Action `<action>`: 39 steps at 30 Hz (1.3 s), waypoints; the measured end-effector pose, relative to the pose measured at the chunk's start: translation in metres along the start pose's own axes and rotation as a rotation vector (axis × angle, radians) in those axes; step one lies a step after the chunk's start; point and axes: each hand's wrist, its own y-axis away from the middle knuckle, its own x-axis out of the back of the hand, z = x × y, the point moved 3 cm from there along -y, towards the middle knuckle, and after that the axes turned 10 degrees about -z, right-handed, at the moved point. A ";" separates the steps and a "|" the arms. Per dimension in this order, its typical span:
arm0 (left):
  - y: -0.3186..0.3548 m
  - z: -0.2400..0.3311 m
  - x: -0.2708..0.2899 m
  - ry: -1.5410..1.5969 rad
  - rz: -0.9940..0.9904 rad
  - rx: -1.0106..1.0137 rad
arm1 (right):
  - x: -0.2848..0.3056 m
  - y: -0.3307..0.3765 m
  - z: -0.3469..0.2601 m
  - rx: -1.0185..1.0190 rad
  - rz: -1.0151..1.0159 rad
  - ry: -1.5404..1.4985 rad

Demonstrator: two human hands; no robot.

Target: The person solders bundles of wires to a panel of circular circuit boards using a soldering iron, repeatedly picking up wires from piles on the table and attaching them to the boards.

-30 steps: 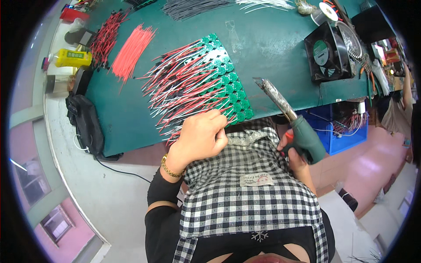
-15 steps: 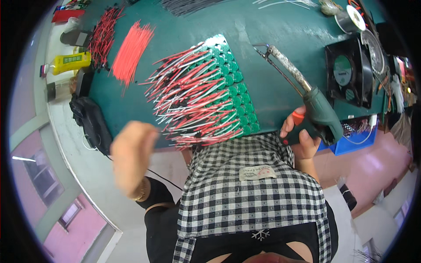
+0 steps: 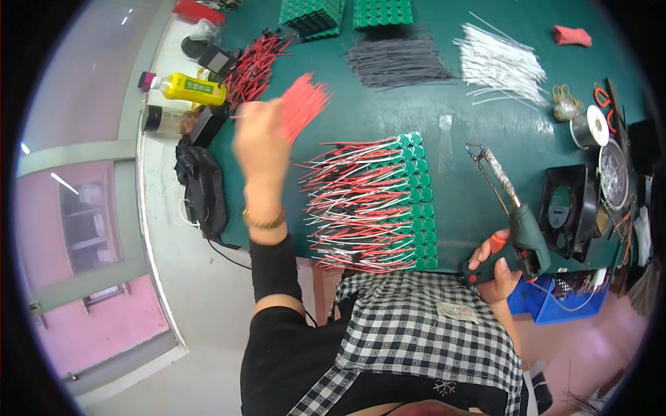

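Observation:
My right hand (image 3: 494, 272) grips the dark green soldering gun (image 3: 528, 239), its metal barrel and tip pointing up and away over the green mat. My left hand (image 3: 262, 139) is raised over the far left, curled closed beside a bundle of short red wires (image 3: 305, 105) and near a heap of red and black wires (image 3: 258, 69). What its fingers hold, if anything, cannot be made out. Between my hands lies a panel of small round green circuit boards (image 3: 422, 208). Rows of red, white and black wires (image 3: 357, 208) stretch leftward from it.
Black wires (image 3: 399, 59) and white wires (image 3: 501, 64) lie at the back, near stacked green boards (image 3: 312, 15). On the right stand a black fan (image 3: 565, 211) and a solder spool (image 3: 590, 128). A yellow bottle (image 3: 191, 89) and black pouch (image 3: 202, 187) line the left edge.
My left hand has moved away from me, from beside the panel's near left to the red wires. My view has shifted, bringing more of the table's back into sight. The right hand keeps its grip.

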 end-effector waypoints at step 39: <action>-0.164 0.102 -0.030 0.483 -0.372 -0.602 | -0.008 0.003 -0.002 0.058 0.045 -0.034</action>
